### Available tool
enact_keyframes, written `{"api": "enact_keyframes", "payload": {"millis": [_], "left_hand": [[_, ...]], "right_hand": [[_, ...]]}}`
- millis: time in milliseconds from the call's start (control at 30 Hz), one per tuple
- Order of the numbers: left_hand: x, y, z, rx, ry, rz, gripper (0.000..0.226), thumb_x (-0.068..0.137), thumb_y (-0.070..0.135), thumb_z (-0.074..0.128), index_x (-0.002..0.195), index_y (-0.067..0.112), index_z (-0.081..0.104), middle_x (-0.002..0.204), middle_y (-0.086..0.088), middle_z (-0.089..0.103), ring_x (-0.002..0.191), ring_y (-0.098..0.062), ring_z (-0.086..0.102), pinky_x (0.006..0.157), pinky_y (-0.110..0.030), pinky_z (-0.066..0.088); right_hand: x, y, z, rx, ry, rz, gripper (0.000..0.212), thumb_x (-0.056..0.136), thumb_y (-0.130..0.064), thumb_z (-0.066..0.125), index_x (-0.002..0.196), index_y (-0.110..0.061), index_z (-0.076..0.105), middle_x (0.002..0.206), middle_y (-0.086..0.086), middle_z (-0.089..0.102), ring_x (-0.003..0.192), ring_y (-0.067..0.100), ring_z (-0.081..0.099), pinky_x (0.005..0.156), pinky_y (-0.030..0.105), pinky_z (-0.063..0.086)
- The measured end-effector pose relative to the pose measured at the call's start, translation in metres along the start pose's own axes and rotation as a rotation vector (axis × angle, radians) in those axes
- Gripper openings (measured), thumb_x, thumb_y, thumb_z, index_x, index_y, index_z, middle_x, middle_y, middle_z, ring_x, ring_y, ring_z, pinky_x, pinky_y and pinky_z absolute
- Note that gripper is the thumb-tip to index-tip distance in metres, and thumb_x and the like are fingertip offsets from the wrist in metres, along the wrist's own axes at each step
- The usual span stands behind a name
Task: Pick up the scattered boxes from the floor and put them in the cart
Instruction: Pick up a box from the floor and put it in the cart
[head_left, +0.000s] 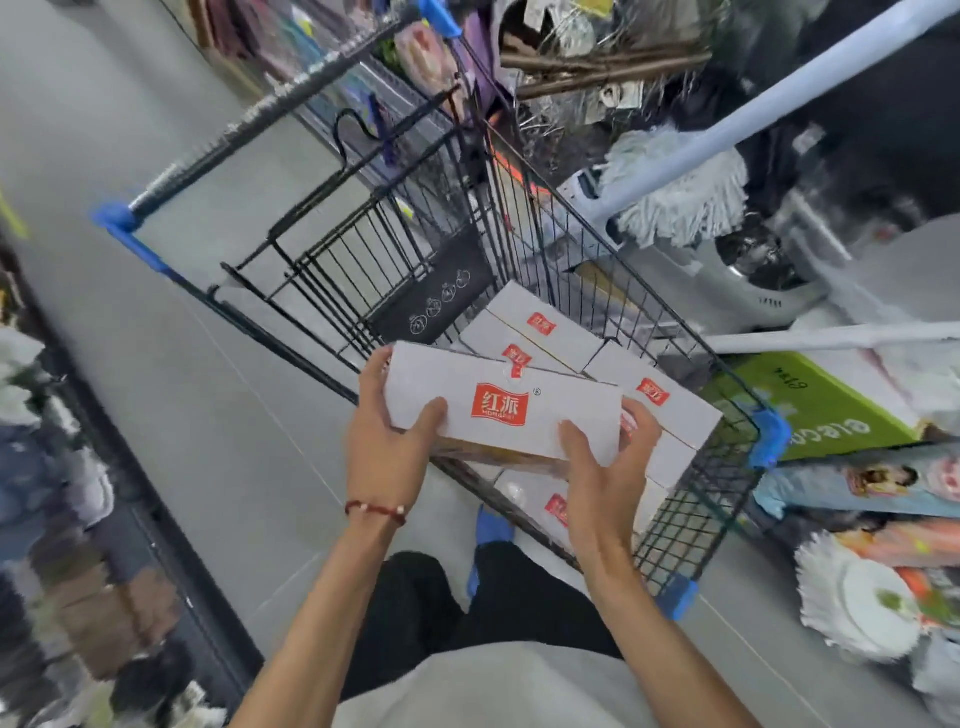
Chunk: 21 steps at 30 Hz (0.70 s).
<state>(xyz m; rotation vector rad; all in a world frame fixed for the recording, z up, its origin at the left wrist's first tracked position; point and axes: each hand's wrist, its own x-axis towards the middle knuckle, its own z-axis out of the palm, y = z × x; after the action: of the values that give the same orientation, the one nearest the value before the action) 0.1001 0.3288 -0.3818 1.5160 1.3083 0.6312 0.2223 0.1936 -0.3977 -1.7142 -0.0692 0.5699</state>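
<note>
Head view: the left hand (387, 441) grasps the flat white cardboard box with red logo (501, 402) at its 8 o'clock end, the right hand (605, 467) at 4 o'clock, over the black wire cart (701, 499). Released unevenly, it may slide off the tilted boxes (545, 322) inside

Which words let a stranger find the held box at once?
Find the black wire shopping cart. Over its near edge is a white cardboard box with a red logo. Unlike the boxes inside, the left hand and right hand hold it.
</note>
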Motion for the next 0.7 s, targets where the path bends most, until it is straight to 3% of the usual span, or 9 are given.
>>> {"api": "enact_keyframes", "payload": {"millis": [133, 233, 267, 367, 400, 467, 533, 600, 700], "left_hand": [[0.051, 0.003, 0.010, 0.106, -0.115, -0.002, 0.060, 0.085, 0.020, 0.071, 0.133, 0.040, 0.040, 0.120, 0.011, 0.062, 0.102, -0.013, 0.065, 0.080, -0.029, 0.059], [0.085, -0.004, 0.017, 0.141, -0.224, -0.054, 0.063, 0.082, 0.016, 0.073, 0.131, 0.036, 0.039, 0.123, 0.006, 0.063, 0.103, -0.020, 0.068, 0.087, -0.043, 0.061], [0.096, -0.008, 0.018, 0.164, -0.265, -0.080, 0.064, 0.081, 0.014, 0.075, 0.130, 0.033, 0.039, 0.123, 0.005, 0.064, 0.103, -0.021, 0.068, 0.088, -0.045, 0.060], [0.125, -0.023, 0.022, 0.223, -0.383, -0.116, 0.066, 0.080, 0.013, 0.078, 0.126, 0.033, 0.036, 0.120, 0.001, 0.065, 0.103, -0.022, 0.068, 0.090, -0.041, 0.059], [0.132, -0.027, 0.023, 0.236, -0.427, -0.131, 0.066, 0.080, 0.012, 0.079, 0.125, 0.032, 0.035, 0.119, 0.001, 0.064, 0.102, -0.021, 0.067, 0.088, -0.035, 0.059], [0.150, -0.036, 0.024, 0.276, -0.532, -0.166, 0.066, 0.081, 0.010, 0.079, 0.125, 0.029, 0.033, 0.114, -0.001, 0.064, 0.098, -0.020, 0.066, 0.083, -0.028, 0.056], [0.166, -0.046, 0.024, 0.318, -0.627, -0.211, 0.070, 0.082, 0.011, 0.079, 0.129, 0.028, 0.030, 0.112, -0.004, 0.066, 0.099, -0.024, 0.067, 0.091, -0.036, 0.056], [0.180, -0.056, 0.024, 0.346, -0.699, -0.261, 0.074, 0.082, 0.008, 0.078, 0.133, 0.027, 0.028, 0.112, -0.005, 0.067, 0.102, -0.024, 0.067, 0.097, -0.041, 0.054], [0.196, -0.069, 0.019, 0.416, -0.742, -0.297, 0.076, 0.082, 0.004, 0.077, 0.132, 0.027, 0.025, 0.108, -0.008, 0.067, 0.100, -0.025, 0.067, 0.081, -0.029, 0.053]], "right_hand": [[0.024, -0.003, 0.021, -0.009, 0.044, 0.060, 0.059, 0.096, -0.003, 0.068, 0.141, -0.021, 0.034, 0.111, -0.012, 0.063, 0.088, -0.015, 0.067, 0.071, 0.012, 0.057], [0.035, 0.003, 0.035, -0.044, 0.103, 0.135, 0.061, 0.094, -0.008, 0.072, 0.136, -0.029, 0.033, 0.116, -0.017, 0.063, 0.096, -0.011, 0.066, 0.097, 0.023, 0.056], [0.037, 0.007, 0.040, -0.050, 0.120, 0.162, 0.064, 0.093, -0.010, 0.073, 0.138, -0.030, 0.033, 0.122, -0.015, 0.062, 0.101, -0.009, 0.063, 0.099, 0.020, 0.053], [0.040, 0.017, 0.055, -0.067, 0.138, 0.227, 0.080, 0.093, -0.012, 0.075, 0.155, -0.025, 0.026, 0.136, -0.016, 0.050, 0.103, -0.023, 0.051, 0.082, -0.006, 0.040], [0.039, 0.021, 0.060, -0.061, 0.145, 0.250, 0.085, 0.092, -0.013, 0.076, 0.158, -0.023, 0.024, 0.138, -0.018, 0.049, 0.105, -0.023, 0.050, 0.088, -0.004, 0.039], [0.035, 0.028, 0.074, -0.075, 0.198, 0.315, 0.094, 0.089, -0.020, 0.079, 0.162, -0.023, 0.021, 0.151, -0.011, 0.046, 0.127, -0.004, 0.049, 0.113, 0.023, 0.043], [0.032, 0.032, 0.090, -0.098, 0.236, 0.380, 0.102, 0.083, -0.029, 0.082, 0.162, -0.027, 0.018, 0.157, -0.007, 0.044, 0.141, 0.013, 0.046, 0.122, 0.045, 0.038], [0.030, 0.040, 0.103, -0.091, 0.239, 0.435, 0.103, 0.085, -0.023, 0.081, 0.162, -0.029, 0.015, 0.154, -0.009, 0.045, 0.139, 0.015, 0.050, 0.122, 0.047, 0.038], [0.027, 0.051, 0.121, -0.083, 0.220, 0.482, 0.100, 0.090, -0.008, 0.077, 0.163, -0.023, 0.010, 0.140, -0.011, 0.048, 0.125, 0.009, 0.054, 0.117, 0.037, 0.041]]}}
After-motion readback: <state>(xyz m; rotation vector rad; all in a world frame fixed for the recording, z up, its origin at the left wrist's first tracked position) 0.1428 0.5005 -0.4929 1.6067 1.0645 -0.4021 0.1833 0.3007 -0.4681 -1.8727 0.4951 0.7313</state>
